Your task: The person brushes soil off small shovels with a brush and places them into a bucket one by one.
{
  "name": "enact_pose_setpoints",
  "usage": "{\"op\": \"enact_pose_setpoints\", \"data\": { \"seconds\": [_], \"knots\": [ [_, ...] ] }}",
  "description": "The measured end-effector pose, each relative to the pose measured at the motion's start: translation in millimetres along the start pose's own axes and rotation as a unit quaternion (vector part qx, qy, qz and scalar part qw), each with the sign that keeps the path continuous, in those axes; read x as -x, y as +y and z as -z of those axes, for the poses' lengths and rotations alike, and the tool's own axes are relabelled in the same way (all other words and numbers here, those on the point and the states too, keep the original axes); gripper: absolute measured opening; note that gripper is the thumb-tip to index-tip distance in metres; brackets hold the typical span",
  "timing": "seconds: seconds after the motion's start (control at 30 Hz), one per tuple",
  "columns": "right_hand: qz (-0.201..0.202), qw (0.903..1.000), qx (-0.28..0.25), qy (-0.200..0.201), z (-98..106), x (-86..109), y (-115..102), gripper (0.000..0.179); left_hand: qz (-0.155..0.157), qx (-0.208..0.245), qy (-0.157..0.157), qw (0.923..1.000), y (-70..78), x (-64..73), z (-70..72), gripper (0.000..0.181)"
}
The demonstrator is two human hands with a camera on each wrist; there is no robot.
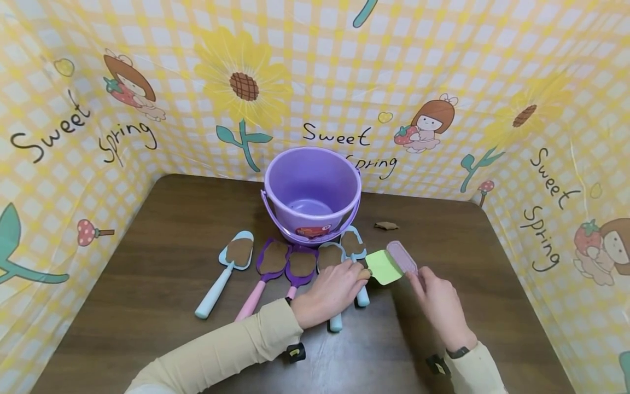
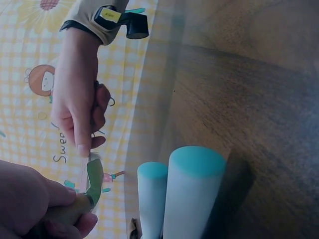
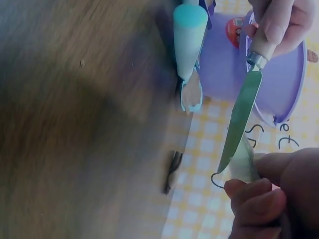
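My left hand (image 1: 328, 293) grips the short wooden handle (image 3: 262, 44) of a small shovel with a light green blade (image 1: 384, 267). In the right wrist view that blade (image 3: 241, 117) appears nearly edge-on, pointing toward the other hand. My right hand (image 1: 440, 301) pinches a flat, oblong lilac piece (image 1: 402, 257) with a paler rim between thumb and fingers; it overlaps the blade's right edge. Most of its lower end is hidden in the hand. Below the left hand lie two light blue shovels, their handles (image 2: 197, 194) showing in the left wrist view.
A purple bucket (image 1: 312, 158) stands at the back of the brown table (image 1: 147, 246). Another light blue shovel (image 1: 219, 284) and two purple shovels with pink handles (image 1: 252, 301) lie to the left, brown patches on their blades. A small brown scrap (image 1: 386, 225) lies right of the bucket.
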State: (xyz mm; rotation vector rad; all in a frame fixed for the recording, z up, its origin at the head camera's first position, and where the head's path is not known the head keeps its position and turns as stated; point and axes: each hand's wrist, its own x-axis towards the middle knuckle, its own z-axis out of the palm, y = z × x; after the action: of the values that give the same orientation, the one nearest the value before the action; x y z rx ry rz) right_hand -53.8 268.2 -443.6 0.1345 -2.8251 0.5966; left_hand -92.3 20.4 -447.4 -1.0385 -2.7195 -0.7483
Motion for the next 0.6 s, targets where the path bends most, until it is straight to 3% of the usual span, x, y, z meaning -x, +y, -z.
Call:
{"op": "enact_pose_setpoints", "data": {
  "seconds": [0.23,0.6],
  "knots": [
    [0.066,0.9967,-0.041,-0.024,-4.3,-1.5,-10.1,0.015,-0.002,-0.008,-0.001,1.0,-0.3,-0.8,1.4,0.016],
    [0.01,0.9999,0.001,0.007,-3.7,0.0,2.1,0.021,-0.003,-0.004,0.004,1.0,-0.1,0.6,3.8,0.015]
  ]
}}
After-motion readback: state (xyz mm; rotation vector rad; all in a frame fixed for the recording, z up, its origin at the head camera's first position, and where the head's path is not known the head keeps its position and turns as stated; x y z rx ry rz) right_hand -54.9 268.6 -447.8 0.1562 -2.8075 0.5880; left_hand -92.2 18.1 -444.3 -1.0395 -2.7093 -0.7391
